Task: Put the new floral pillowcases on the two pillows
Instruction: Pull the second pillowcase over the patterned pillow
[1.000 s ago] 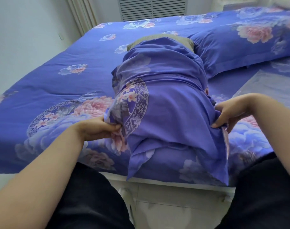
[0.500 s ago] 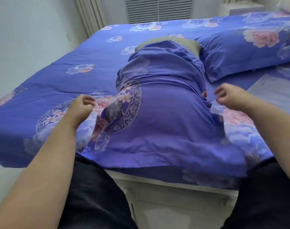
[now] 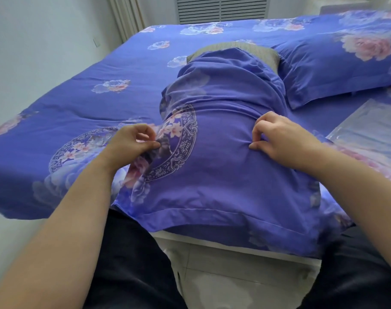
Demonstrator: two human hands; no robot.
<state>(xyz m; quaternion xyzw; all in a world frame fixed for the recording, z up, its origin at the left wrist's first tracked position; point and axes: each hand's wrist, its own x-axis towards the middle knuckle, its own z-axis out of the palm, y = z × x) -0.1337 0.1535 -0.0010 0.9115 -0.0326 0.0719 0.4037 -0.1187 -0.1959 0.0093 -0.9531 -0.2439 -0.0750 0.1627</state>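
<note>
Covering the bed (image 3: pixel 83 112), a blue floral quilt meets pale walls (image 3: pixel 34 52).

I count two pillows on the bed: one pillow (image 3: pixel 234 47) at upper centre of the frame, its grey end showing past the cloth, and a second, dressed pillow (image 3: pixel 337 61) at upper right. There are two floral pillowcases: one pillowcase (image 3: pixel 223 166) half on at centre, the other covering the upper-right pillow. My two hands are in view, my left hand (image 3: pixel 132 141) and my right hand (image 3: pixel 281 137). One quilt (image 3: pixel 78 108) fills the left, and one louvred vent (image 3: pixel 222 8) sits at top centre.
</note>
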